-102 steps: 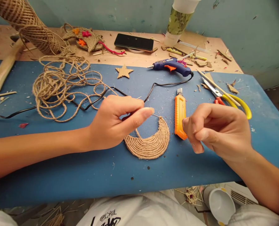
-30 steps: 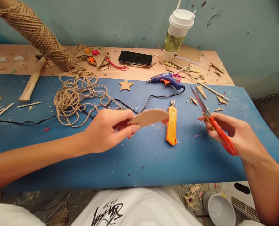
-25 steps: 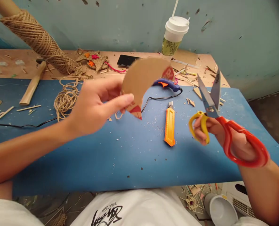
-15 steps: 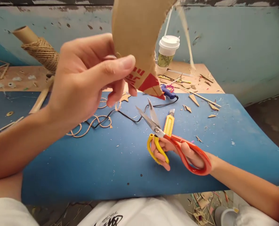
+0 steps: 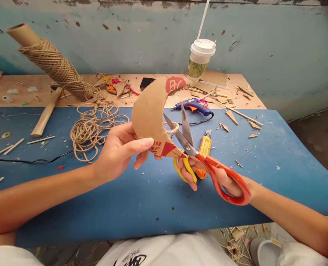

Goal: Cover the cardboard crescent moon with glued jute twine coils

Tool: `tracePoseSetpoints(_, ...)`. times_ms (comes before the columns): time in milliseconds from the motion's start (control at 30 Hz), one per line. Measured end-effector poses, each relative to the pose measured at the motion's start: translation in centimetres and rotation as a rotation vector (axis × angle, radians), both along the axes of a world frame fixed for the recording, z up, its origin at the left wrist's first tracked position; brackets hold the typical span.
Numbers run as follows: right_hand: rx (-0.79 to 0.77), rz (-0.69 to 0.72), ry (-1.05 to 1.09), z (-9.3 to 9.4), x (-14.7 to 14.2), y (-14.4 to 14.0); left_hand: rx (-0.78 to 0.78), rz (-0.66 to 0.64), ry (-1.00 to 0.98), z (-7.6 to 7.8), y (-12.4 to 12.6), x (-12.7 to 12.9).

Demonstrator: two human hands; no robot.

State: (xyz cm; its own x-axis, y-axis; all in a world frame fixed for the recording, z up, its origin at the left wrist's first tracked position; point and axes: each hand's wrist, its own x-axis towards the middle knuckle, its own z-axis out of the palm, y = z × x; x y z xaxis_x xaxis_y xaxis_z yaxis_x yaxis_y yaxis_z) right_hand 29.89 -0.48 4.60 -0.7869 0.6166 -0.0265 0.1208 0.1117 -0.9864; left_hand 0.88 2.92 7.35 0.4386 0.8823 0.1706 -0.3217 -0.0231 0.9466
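The cardboard crescent (image 5: 148, 112) is pinched near its lower tip by the left hand (image 5: 119, 153), raised above the blue counter (image 5: 141, 199). The scissors (image 5: 205, 162) are gripped by the right hand (image 5: 208, 175), blades parted around a twine end (image 5: 172, 128); the twine is best cut flush to the edge, with fingers kept clear

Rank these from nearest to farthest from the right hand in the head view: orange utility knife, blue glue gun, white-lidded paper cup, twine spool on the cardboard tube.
1. Orange utility knife, just behind the right hand.
2. Blue glue gun, farther back on the blue mat.
3. White-lidded paper cup, at the wall.
4. Twine spool on the cardboard tube, far left.
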Motion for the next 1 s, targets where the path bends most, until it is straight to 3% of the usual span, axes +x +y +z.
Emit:
tracePoseSetpoints(167, 0.031, -0.059, -0.070, 0.9, -0.7, 0.4, 0.019, -0.072, -0.034, -1.9, -0.1, -0.9)
tracePoseSetpoints(333, 0.293, -0.137, -0.200, 1.0, -0.5, 1.2, 0.033, -0.081, -0.031, -2.9, 0.1, -1.1)
tracePoseSetpoints(433, 0.370, -0.131, -0.237, 0.9, -0.1, 1.5, 0.048, -0.070, -0.005, -3.2, 0.2, -1.1)
tracePoseSetpoints(1000, 0.524, -0.135, -0.243, 0.2, 0.0, 1.6, -0.030, -0.073, 0.034, -3.3, -0.2, -0.8)
